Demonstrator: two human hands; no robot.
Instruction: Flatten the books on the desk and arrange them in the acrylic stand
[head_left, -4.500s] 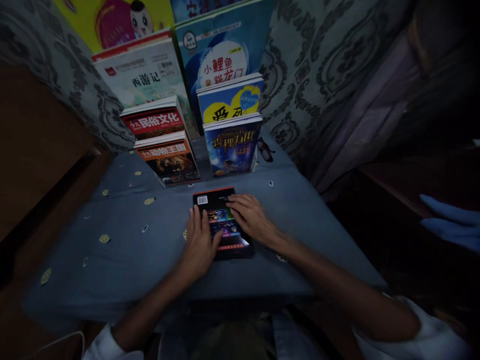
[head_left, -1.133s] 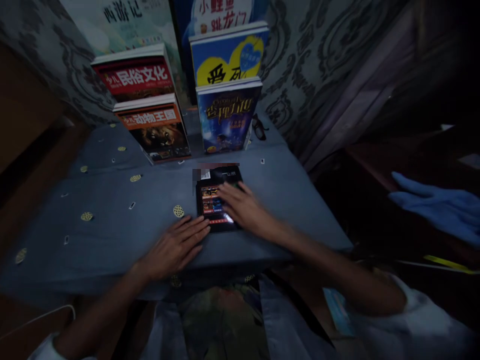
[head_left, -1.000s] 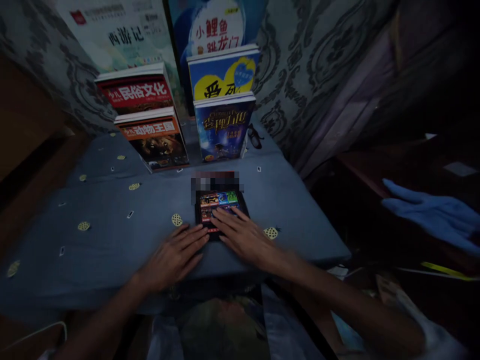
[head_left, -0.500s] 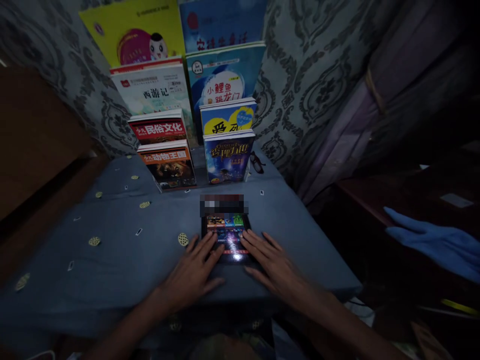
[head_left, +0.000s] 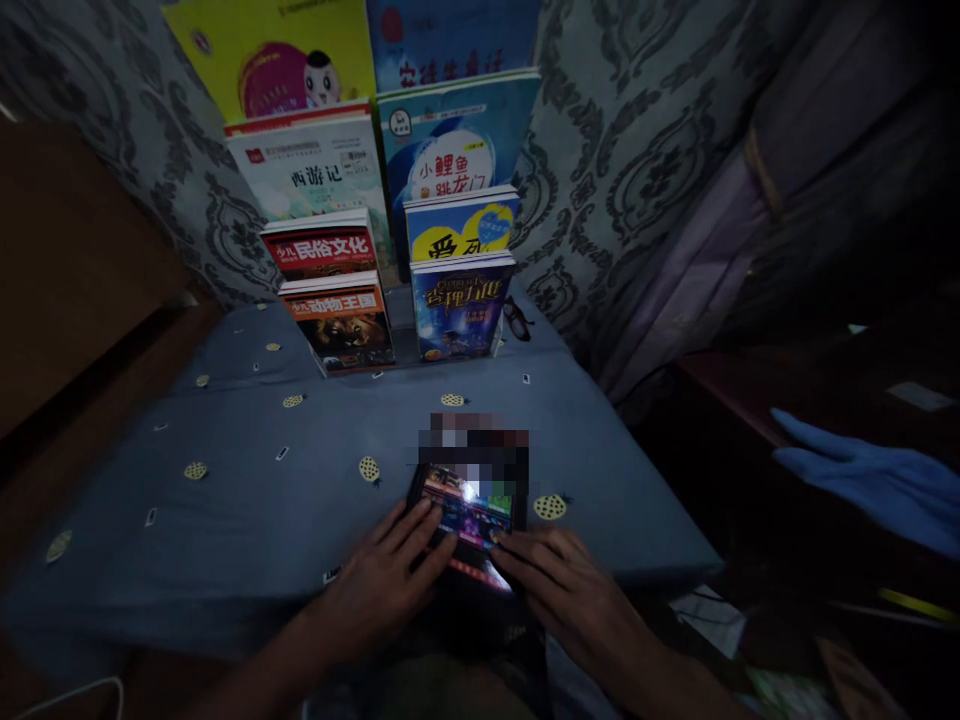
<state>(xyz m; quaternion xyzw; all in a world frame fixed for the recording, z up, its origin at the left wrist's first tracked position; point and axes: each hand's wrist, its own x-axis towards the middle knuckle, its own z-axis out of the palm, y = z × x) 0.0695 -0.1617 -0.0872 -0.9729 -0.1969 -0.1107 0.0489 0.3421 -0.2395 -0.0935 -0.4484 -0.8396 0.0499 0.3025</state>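
A dark glossy book with small colourful pictures lies near the table's front edge, turned slightly, its lower part reaching past that edge. Glare shines on its cover, and pixelation masks its top end. My left hand closes on its left side, fingers over the cover and thumb out of sight. Opposite it, my right hand grips the right side with bent fingers, fingertips on the cover.
Several books, among them a lion-covered one and a dark blue one, stand in two tiered columns at the back. Glasses lie beside them. A blue glove rests at right. Patterned cloth covers the table.
The book has come toward me and rotated a little, its lower end now past the table edge. My hands went from lying flat on it to gripping its sides.
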